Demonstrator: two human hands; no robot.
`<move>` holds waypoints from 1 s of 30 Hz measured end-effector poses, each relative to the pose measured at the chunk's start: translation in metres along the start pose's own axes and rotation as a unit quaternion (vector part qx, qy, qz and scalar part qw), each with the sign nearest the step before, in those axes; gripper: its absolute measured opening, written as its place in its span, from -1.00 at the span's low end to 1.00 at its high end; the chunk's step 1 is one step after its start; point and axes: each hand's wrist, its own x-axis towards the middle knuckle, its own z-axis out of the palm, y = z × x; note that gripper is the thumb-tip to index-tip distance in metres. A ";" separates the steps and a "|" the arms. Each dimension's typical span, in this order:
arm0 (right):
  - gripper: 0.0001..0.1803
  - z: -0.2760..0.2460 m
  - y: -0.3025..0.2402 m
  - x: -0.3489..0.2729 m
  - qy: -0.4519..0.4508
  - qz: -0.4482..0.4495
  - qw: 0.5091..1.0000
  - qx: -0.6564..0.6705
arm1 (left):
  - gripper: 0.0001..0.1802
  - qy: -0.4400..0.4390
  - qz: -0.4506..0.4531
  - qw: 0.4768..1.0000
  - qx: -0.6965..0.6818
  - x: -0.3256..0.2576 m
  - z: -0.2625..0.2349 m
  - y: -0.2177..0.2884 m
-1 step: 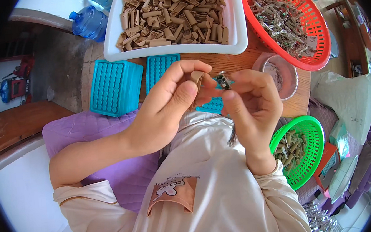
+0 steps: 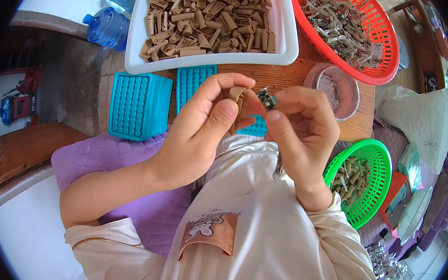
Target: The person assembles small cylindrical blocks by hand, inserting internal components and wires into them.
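Head view: left hand [image 2: 202, 134] grip pinching tan tube [image 2: 237, 99], right hand [image 2: 302, 128] grip pinching small green circuit board [image 2: 266, 100], half hidden.

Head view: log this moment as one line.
left hand: holds tan tube piece | right hand: pinches small green circuit board | behind: white tray of tan tubes

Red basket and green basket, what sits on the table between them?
In the head view, a round clear container sits between the red basket and green basket.
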 end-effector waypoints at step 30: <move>-0.75 0.030 0.027 -0.010 0.100 -0.247 0.959 -0.100 | -0.53 -0.006 0.058 0.990 0.132 -0.003 -0.004 0.006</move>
